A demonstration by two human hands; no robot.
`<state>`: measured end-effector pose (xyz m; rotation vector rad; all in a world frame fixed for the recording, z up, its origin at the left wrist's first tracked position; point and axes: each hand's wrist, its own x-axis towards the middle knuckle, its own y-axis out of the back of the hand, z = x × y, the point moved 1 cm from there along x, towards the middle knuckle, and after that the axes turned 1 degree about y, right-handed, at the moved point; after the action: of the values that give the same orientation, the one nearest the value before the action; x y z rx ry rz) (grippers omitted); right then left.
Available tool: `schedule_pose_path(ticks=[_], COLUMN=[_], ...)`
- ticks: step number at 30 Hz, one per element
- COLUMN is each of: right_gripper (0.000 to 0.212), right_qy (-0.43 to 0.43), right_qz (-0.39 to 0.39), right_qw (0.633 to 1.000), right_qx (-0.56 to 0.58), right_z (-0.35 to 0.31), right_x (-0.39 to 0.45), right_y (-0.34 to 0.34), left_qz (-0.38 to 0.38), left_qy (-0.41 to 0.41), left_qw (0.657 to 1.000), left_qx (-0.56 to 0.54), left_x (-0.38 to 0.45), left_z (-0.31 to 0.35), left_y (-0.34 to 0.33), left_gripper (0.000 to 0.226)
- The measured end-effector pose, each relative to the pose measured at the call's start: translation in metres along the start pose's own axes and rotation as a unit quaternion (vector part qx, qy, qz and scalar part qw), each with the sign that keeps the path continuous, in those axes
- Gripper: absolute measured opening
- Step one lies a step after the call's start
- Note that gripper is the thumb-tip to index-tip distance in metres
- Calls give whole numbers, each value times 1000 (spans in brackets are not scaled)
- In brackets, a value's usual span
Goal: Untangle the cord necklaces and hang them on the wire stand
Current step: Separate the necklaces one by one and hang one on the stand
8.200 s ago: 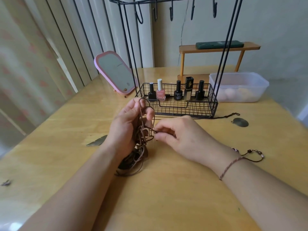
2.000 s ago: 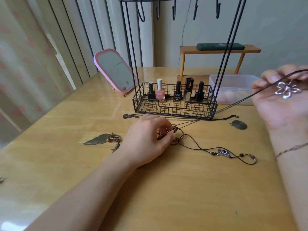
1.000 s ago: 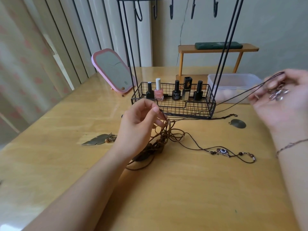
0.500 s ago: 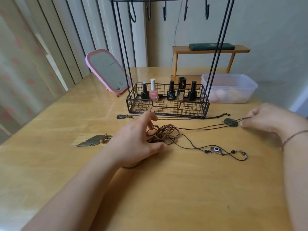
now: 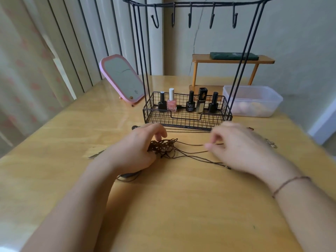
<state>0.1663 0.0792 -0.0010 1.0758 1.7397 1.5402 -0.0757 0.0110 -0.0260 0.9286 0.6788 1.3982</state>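
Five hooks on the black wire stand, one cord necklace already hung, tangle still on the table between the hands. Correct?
Not quite. In the head view all five hooks of the black wire stand are bare; no necklace is hung. The brown cord tangle does lie on the wooden table between the left hand and right hand.

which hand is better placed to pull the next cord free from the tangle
Right, probably. The right hand is at the loose strands running out of the knot, while the left hand rests against the knot, placed to pin it.
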Motion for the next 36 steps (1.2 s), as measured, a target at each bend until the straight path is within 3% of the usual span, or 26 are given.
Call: schedule_pose_path(ticks=[4,8,13,16,21,23,25,26,28,30,33,36], right_gripper=[33,20,24,24,22,11,5,5,22,39,20,14], right_qy=[69,9,-56,-84,-115,-55,56,100,153,144,136,118], right_qz=[-55,-120,-195,-217,-164,-54,85,115,111,74,66,73], right_qw=[996,992,975,968,975,990,994,978,944,952,965,965], right_qx=[-28,20,-88,-96,-100,-117,36,145,271,259,212,222], right_z=[-32,-17,19,43,68,57,25,3,-36,-56,-55,-41], right_x=[0,0,-7,-7,-1,1,0,-3,-7,-5,3,7], right_y=[-20,-15,3,8,7,6,0,-3,-15,-33,-48,-48], left_qz=[18,27,53,42,-20,-12,4,6,12,30,37,41], left_qy=[-16,-14,25,31,4,-1,3,8,10,-3,-13,11], left_qw=[1000,999,998,997,994,994,991,988,978,973,973,984], left_qx=[-15,-24,-39,-58,-111,-112,-134,-157,-209,-231,-226,-174], left_x=[3,4,3,3,3,4,5,5,4,4,5,3], left_z=[0,-1,-9,-8,-4,-4,-4,-3,0,2,0,-5], left_y=[-5,-6,1,1,-1,-2,-3,-3,-1,2,2,5], left_gripper=[53,51,49,47,39,29,20,16,11,26,41,27])
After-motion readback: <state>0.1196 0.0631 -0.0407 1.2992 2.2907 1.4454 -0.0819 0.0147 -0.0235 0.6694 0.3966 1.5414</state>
